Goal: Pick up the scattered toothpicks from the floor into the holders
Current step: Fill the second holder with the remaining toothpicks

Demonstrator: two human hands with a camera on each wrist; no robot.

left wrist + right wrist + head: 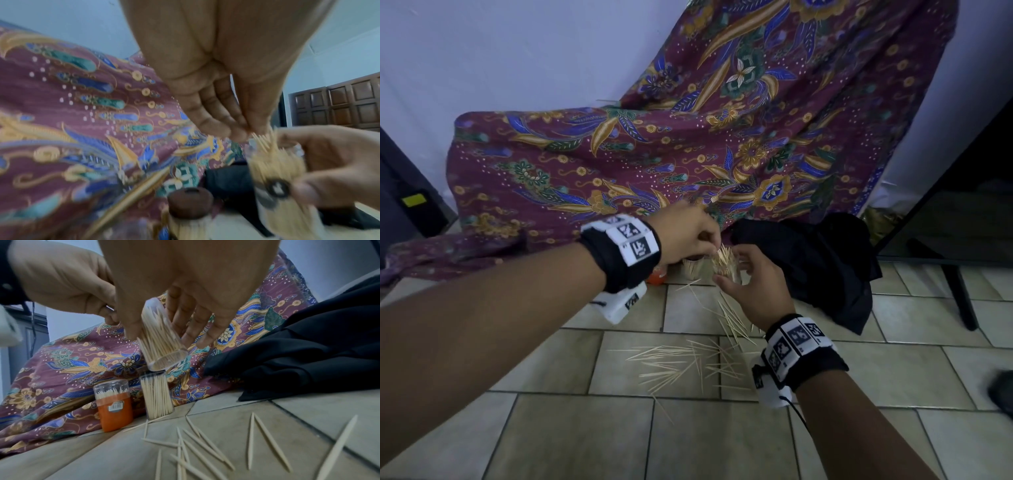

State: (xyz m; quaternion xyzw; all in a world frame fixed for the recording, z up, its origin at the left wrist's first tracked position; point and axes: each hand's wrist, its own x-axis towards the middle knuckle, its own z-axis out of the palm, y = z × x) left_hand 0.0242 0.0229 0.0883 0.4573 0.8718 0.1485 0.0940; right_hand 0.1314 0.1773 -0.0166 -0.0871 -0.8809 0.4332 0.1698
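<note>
My right hand (732, 268) grips a clear toothpick holder (726, 270) packed with toothpicks and holds it tilted above the floor. My left hand (714, 248) reaches over its mouth and pinches a few toothpicks (265, 138) that stick out of the top. In the right wrist view the held holder (164, 352) hangs above a second clear holder (156, 396) standing beside an orange holder (114, 408). Many scattered toothpicks (688, 359) lie on the tiled floor below my right wrist.
A patterned maroon cloth (654, 154) drapes behind the holders. A black cloth (822, 263) lies heaped to their right. A dark panel with a black stand leg (960, 294) stands at the far right. Beige floor tiles (571, 438) stretch toward me.
</note>
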